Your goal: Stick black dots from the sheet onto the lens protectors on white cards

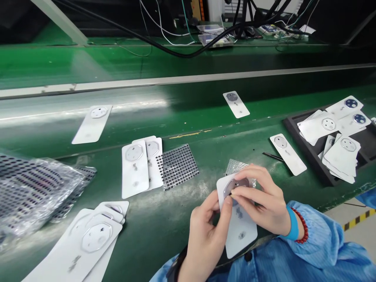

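A white phone back cover [241, 231] with a grey, round camera window lies tilted in front of me. My left hand [207, 231] grips its left edge between thumb and fingers, the thumb tip close to the window. Over the window, my right hand [264, 203] pinches a tiny dark piece at one of the small holes; its exact kind is too small to make out. Partly hidden behind the cover and right hand is a clear textured sheet [233, 166]. Left of them lies a sheet of small black dots [179, 166], against two white covers [135, 172].
Front left are stacked covers [88, 243] and plastic-wrapped dotted sheets [38, 192]. Single covers lie at far left [93, 123], far middle [236, 105] and right [288, 154], beside dark tweezers [273, 157]. A black tray [314, 166] holds several covers. Cables [188, 54] hang behind.
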Demonstrator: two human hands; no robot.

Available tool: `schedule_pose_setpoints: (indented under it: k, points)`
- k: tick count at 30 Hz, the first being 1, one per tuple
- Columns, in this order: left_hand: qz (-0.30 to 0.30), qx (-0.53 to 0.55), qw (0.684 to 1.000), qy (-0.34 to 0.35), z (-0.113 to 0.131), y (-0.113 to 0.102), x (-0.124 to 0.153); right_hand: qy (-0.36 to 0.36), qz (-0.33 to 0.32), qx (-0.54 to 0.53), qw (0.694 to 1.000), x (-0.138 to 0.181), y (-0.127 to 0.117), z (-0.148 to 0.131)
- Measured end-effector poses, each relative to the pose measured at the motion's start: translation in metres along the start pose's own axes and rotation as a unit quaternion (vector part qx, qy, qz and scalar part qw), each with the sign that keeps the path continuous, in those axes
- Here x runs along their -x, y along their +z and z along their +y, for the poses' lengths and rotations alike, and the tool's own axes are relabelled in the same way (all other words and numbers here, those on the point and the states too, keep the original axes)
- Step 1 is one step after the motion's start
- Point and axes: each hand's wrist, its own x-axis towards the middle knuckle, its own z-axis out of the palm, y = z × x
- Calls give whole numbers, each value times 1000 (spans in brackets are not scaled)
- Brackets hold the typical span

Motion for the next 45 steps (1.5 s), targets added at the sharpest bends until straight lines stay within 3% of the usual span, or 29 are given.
schedule_pose_setpoints:
  k: [12,21,28,35,40,45]
  points:
    - [31,-12,999,-16,0,1,2,29,-1,-48,998,1,-1,0]
    - [68,-113,987,94,2,6,4,54,-6,-60,997,-2,-3,-4]
    - [119,-142,977,102,1,9,2,128,-6,-111,986,-1,-5,-2]
    - [119,-128,981,83,2,12,2,166,-7,-144,975,1,-3,2]
    - [77,-154,979,111,0,10,3,213,-45,-186,958,-6,-7,0]
    - [95,-155,976,120,-1,10,3,197,-43,-189,961,-9,-7,-2]
